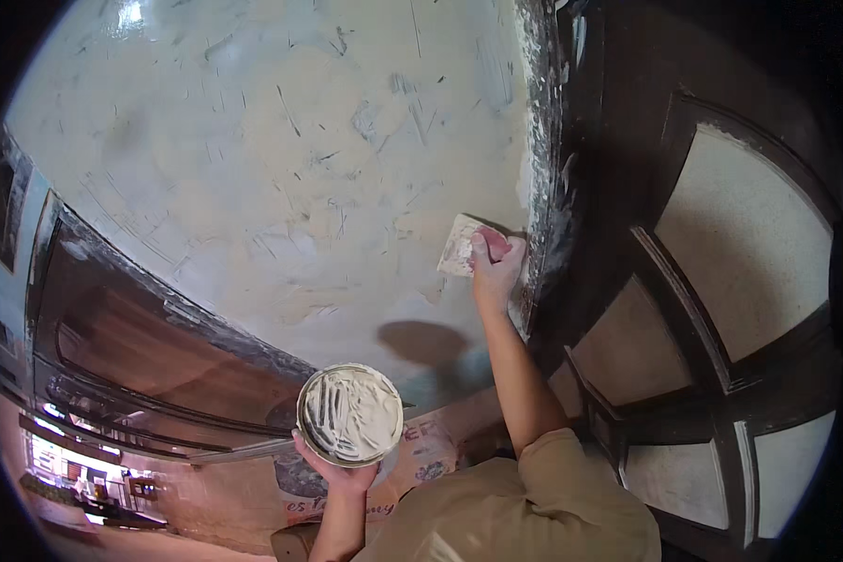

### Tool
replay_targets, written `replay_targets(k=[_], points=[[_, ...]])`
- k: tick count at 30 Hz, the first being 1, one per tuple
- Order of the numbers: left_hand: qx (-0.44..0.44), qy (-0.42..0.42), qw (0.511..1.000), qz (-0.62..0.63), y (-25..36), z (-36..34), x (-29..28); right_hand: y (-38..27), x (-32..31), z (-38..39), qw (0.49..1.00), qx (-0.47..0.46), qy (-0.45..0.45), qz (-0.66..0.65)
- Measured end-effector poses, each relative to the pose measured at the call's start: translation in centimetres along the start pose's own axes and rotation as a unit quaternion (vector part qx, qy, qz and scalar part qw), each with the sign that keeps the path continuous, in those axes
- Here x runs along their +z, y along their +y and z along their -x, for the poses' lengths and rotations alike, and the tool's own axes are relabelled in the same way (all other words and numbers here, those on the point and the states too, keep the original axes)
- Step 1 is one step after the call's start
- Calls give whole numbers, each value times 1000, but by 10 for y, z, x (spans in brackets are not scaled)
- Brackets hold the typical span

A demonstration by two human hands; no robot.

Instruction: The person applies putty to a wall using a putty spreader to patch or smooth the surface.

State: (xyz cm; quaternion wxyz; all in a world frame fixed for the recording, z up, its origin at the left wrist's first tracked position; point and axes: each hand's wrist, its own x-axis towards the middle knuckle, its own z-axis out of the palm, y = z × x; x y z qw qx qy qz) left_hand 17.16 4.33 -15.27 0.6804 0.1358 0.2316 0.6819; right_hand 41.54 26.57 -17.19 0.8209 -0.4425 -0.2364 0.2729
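Observation:
My right hand (498, 272) grips a putty knife (458, 247), a wide flat blade smeared with off-white paste and with a reddish part under my fingers. Its blade lies against the patched wall (347, 169), close to the dark frame on the right. Lower down, my left hand (342, 471) supports a round tub (351, 415) from beneath and at its side, fingers closed around it. White putty covers the tub's inside in streaks. Pale filler patches, scratches and dark marks are spread over the wall.
A dark wooden door frame (554, 159) daubed with white runs down the wall's right edge. Beyond it stands a panelled door (740, 393). At the left is a dark-framed opening (159, 347). A printed sack (421, 459) lies below, near my body.

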Motion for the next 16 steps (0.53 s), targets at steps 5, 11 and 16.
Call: replay_targets(k=[5, 11, 16], points=[[-6, -10, 1000, 0, -3, -9, 7, 30, -3, -21, 955, -148, -54, 253], [23, -13, 1000, 6, 22, -14, 4, -6, 8, 14, 991, 51, 23, -125], [34, -1, 999, 30, 57, -21, -6, -42, 28, 79, 916, 100, -387, 29]])
